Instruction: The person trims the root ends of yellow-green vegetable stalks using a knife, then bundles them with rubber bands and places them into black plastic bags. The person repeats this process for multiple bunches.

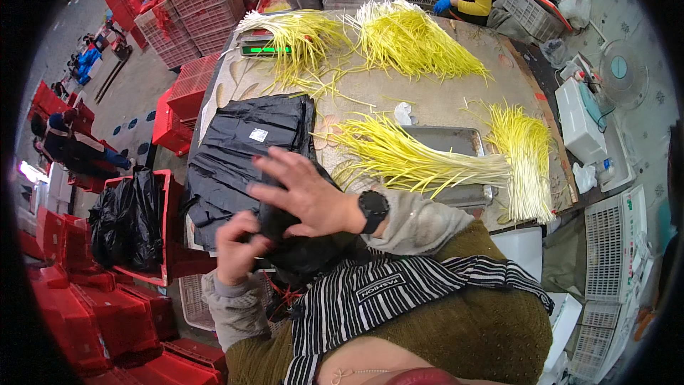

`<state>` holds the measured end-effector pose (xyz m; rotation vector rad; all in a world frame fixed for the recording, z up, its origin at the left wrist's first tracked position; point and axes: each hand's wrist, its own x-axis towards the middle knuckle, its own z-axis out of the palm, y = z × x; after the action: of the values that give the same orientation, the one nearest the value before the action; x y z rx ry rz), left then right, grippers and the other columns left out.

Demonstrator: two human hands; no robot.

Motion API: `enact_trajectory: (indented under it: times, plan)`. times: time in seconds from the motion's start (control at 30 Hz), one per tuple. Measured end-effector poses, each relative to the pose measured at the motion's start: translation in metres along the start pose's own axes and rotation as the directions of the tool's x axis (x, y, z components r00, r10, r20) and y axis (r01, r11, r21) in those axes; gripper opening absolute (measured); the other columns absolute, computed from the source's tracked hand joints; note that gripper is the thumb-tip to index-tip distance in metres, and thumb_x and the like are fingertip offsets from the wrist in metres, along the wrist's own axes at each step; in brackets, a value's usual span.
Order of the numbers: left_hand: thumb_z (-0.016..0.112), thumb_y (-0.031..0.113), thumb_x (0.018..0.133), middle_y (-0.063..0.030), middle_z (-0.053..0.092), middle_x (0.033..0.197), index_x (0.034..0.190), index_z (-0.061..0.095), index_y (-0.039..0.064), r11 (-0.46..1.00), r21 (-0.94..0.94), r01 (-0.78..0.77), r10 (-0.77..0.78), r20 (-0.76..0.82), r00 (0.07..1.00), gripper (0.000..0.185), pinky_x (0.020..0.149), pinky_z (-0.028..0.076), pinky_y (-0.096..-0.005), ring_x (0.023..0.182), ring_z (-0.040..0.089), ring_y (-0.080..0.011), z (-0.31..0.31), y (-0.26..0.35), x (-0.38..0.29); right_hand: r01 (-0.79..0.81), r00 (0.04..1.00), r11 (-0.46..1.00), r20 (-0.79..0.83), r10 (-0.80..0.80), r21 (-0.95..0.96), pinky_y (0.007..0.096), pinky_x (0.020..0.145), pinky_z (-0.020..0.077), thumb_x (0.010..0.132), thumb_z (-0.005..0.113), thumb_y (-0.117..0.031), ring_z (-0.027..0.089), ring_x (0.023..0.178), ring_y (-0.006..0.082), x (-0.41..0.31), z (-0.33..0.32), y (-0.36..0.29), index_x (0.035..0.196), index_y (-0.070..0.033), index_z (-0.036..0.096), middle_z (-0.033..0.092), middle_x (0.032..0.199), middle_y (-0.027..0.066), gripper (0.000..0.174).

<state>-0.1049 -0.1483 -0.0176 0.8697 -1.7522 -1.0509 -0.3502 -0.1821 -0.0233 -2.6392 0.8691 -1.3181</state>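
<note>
A stack of black plastic bags [256, 123] lies flat on the table's left side, with a white label on top that bears writing. Over its near edge, my right hand [307, 192] is spread with fingers apart, a black watch on the wrist. My left hand [238, 251] has its fingers curled on the edge of a black plastic bag [315, 254] that hangs in front of my apron. Part of that bag is hidden by my right hand. Beyond my right forearm, a bundle of yellow chives [417, 163] rests across a grey metal tray [449, 136].
More yellow chives [529, 160] lie at the table's right edge, with a large heap [411, 43] at the back. A digital scale [264, 49] bears another bunch. Red crates [112, 321] crowd the left floor; one holds black bags [128, 219]. Across the table stands a person wearing blue gloves [442, 5].
</note>
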Motion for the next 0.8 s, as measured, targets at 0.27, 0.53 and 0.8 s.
enact_trajectory:
  times: [0.27, 0.53, 0.8]
  plan:
    - [0.071, 0.001, 0.070, -0.0163, 0.060, 0.083, 0.104, 0.058, 0.003, 0.468, 0.843, 0.264, 0.266, -0.419, 0.868, 0.037, 0.070, 0.050, -0.0421, 0.078, 0.061, -0.0391, -0.023, -0.042, -0.017, -0.044, 0.969, 0.966, -0.244, -0.020, -0.254, 0.0386, 0.060, 0.0445, 0.076, 0.058, -0.010, 0.056, 0.065, 0.0264, 0.001, -0.035, 0.023, 0.081, -0.008, 0.056, 0.052, 0.069, 0.0082, 0.006]
    - [0.072, 0.023, 0.076, -0.0088, 0.066, 0.114, 0.123, 0.058, -0.003, 0.826, -0.444, 0.346, -0.453, -0.160, 0.877, 0.055, 0.092, 0.049, -0.0348, 0.103, 0.062, -0.0198, -0.031, -0.001, -0.180, -0.373, 0.922, 0.920, 0.162, 0.353, 0.118, 0.0351, 0.077, 0.0501, 0.084, 0.071, -0.015, 0.064, 0.091, 0.0294, -0.033, -0.074, 0.079, 0.107, -0.003, 0.062, 0.067, 0.098, 0.0120, 0.028]
    - [0.056, 0.037, 0.090, -0.0118, 0.059, 0.128, 0.133, 0.051, 0.002, 0.895, -0.444, -0.040, -0.412, -0.858, 0.306, 0.056, 0.098, 0.047, -0.0403, 0.114, 0.058, -0.0268, -0.012, 0.045, -0.225, -0.484, 0.735, 0.874, 0.516, 0.439, -0.053, 0.0376, 0.112, 0.0308, 0.066, 0.087, -0.031, 0.040, 0.135, 0.0248, -0.158, -0.259, 0.174, 0.149, -0.005, 0.030, 0.041, 0.148, 0.0124, 0.105]
